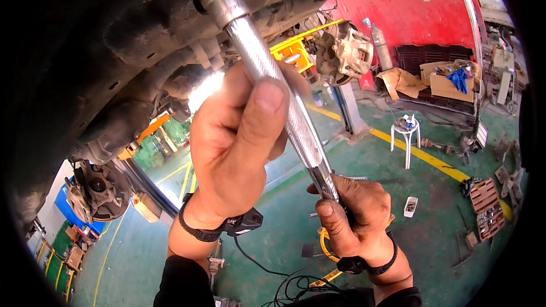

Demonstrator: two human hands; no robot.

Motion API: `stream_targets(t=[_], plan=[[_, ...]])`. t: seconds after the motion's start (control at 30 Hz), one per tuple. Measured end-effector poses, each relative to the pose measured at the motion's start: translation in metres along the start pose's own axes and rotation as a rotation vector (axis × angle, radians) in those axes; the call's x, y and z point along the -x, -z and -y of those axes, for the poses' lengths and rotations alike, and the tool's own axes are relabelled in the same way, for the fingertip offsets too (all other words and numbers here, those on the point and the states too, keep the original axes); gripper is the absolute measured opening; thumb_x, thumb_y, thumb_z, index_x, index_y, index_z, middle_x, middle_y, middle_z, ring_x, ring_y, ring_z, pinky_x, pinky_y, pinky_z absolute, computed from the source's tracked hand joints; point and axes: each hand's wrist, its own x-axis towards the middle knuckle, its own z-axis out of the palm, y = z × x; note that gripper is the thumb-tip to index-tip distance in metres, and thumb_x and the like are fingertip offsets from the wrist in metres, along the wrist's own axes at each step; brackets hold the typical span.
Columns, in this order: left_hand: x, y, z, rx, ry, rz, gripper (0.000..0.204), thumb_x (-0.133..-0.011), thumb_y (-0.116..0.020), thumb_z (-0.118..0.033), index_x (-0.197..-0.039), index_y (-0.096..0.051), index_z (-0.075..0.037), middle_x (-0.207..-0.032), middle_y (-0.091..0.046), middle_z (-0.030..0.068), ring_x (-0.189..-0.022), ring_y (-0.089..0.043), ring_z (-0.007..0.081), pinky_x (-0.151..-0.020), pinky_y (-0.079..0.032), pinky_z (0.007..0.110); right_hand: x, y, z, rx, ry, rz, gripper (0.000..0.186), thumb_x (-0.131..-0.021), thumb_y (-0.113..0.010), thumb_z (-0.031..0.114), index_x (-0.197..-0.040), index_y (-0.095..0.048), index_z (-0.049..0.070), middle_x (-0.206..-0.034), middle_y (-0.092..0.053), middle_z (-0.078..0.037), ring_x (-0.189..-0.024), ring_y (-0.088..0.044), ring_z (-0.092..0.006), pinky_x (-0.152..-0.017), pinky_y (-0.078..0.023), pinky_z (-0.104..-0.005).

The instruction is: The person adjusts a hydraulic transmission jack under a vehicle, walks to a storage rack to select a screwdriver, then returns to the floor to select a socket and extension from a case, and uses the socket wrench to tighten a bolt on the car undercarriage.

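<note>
A long chrome socket bar with a knurled shaft slants down from the underside of a raised vehicle. Its wide socket end sits in a round hole in the dark metal. My left hand is closed around the upper part of the shaft, thumb lying along the front. Lower down, my right hand grips the smooth bottom end between thumb and curled fingers, and its palm hides the tip. Both wrists wear dark straps with small devices.
A brake caliper hangs beyond the bar, and a bare wheel hub at the left. On the green floor stand a white stool, a small white tub and an open socket case. Black cables lie below my hands.
</note>
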Motion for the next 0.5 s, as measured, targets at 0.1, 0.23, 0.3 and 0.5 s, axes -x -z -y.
stream_targets(t=[0.1,0.23,0.3,0.5], plan=[[-0.005,-0.005,-0.008,-0.027,0.06,-0.085,0.036,-0.098,-0.045,-0.032,-0.102,-0.055,0.002,-0.075,-0.051,0.0001,-0.051,-0.034,-0.0016,-0.039,-0.02,0.014,-0.007,-0.002,0.005,-0.002,-0.013,-0.014,0.019,-0.077,-0.066,0.003,-0.093,-0.062,-0.007,-0.057,-0.057,-0.008,-0.04,-0.053,-0.0181,-0.042,-0.042,-0.0272],[-0.011,-0.008,-0.014,-0.037,0.057,-0.115,0.037,-0.097,-0.045,-0.032,-0.103,-0.055,0.004,-0.072,-0.047,-0.0006,-0.05,-0.03,-0.0008,-0.04,-0.018,0.014,-0.012,-0.001,0.015,0.013,-0.087,-0.004,0.019,-0.078,-0.066,0.005,-0.094,-0.062,-0.005,-0.058,-0.058,-0.009,-0.041,-0.053,-0.0184,-0.043,-0.043,-0.0273],[-0.011,-0.006,-0.015,-0.027,0.052,-0.104,0.038,-0.097,-0.045,-0.032,-0.103,-0.055,0.004,-0.071,-0.044,-0.0011,-0.05,-0.029,-0.0006,-0.04,-0.018,0.015,-0.011,-0.003,0.015,0.0,-0.107,-0.005,0.019,-0.079,-0.066,0.006,-0.094,-0.063,-0.005,-0.058,-0.058,-0.009,-0.041,-0.053,-0.018,-0.043,-0.043,-0.0271],[-0.007,-0.004,-0.016,0.115,0.127,-0.024,0.042,-0.097,-0.043,-0.032,-0.107,-0.052,0.008,-0.087,-0.058,0.0117,-0.051,-0.033,0.002,-0.041,-0.022,0.015,-0.013,0.004,0.023,-0.209,-0.367,0.103,0.021,-0.088,-0.061,0.017,-0.093,-0.063,-0.004,-0.055,-0.054,-0.003,-0.046,-0.05,-0.0076,-0.045,-0.04,-0.0235]])
